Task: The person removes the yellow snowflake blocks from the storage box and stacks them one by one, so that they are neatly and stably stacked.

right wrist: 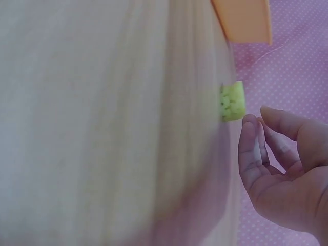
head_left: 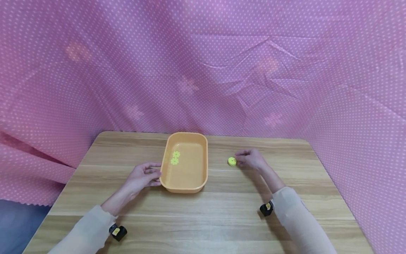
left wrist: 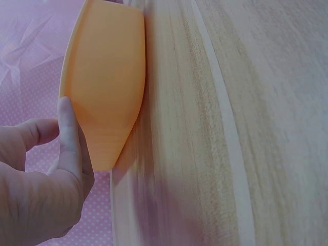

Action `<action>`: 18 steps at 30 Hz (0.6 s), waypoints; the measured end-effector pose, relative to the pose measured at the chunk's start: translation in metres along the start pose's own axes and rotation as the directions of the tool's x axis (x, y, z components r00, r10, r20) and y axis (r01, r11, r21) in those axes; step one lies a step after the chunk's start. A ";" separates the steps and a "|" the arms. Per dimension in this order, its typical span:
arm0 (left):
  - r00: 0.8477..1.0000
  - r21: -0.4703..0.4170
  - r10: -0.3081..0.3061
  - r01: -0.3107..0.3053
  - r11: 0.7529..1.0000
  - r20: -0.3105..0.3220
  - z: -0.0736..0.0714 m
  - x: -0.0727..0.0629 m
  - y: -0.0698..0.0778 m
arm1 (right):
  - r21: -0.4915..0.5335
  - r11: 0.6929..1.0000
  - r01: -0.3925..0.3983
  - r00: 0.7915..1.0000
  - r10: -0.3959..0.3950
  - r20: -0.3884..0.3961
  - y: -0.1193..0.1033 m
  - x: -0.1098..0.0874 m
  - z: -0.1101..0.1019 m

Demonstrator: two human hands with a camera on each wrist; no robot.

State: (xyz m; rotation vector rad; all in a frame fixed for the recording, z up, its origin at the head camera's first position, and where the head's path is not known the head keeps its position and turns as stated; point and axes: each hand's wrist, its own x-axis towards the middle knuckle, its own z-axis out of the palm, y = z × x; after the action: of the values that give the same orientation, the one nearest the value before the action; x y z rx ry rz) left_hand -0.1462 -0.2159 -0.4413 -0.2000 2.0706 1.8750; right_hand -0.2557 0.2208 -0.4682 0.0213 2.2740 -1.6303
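My left hand [head_left: 144,177] is at the left side of an orange plastic basin [head_left: 189,181]. In the left wrist view, a nearly straight finger [left wrist: 69,138] touches the basin's outer wall near the rim. Two flat yellow flower-shaped pieces [head_left: 174,161] lie inside the basin, toward its left wall. To the basin's right, a short round yellow stack [head_left: 232,161] stands on the table; its side looks layered in the right wrist view. My right hand [head_left: 250,159] is just right of this stack, fingertips beside its edge and not wrapped round it. Whether they touch it is hard to tell.
A wood-grain table [head_left: 222,215] carries everything. Pink dotted cloth [head_left: 203,70] hangs behind the table and along both sides. Small black cameras are strapped at the left wrist [head_left: 118,233] and right wrist [head_left: 266,209].
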 end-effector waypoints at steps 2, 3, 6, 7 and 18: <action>1.000 -0.003 -0.001 0.001 1.000 0.001 0.000 0.001 0.000 | -0.025 1.000 0.011 1.000 -0.011 -0.008 -0.005 0.000 -0.001; 1.000 -0.006 -0.001 0.001 1.000 0.003 -0.001 0.001 0.000 | -0.035 0.999 0.012 1.000 -0.013 -0.012 -0.008 0.000 -0.001; 1.000 -0.014 -0.005 0.005 1.000 0.004 0.000 0.002 0.000 | -0.061 0.998 0.034 0.999 -0.034 0.002 -0.019 0.000 0.000; 1.000 -0.017 -0.006 0.006 1.000 0.005 -0.001 0.002 0.000 | -0.060 0.997 0.039 0.999 -0.038 0.004 -0.023 0.000 0.002; 1.000 -0.004 -0.014 0.014 1.000 -0.003 0.000 0.002 0.000 | -0.051 0.996 0.073 0.995 -0.069 0.074 -0.065 0.002 0.032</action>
State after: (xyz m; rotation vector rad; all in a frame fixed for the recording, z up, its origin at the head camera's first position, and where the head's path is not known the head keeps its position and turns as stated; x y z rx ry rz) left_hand -0.1478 -0.2154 -0.4419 -0.2186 2.0619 1.8721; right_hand -0.2622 0.1692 -0.4183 -0.1311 2.2872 -1.5774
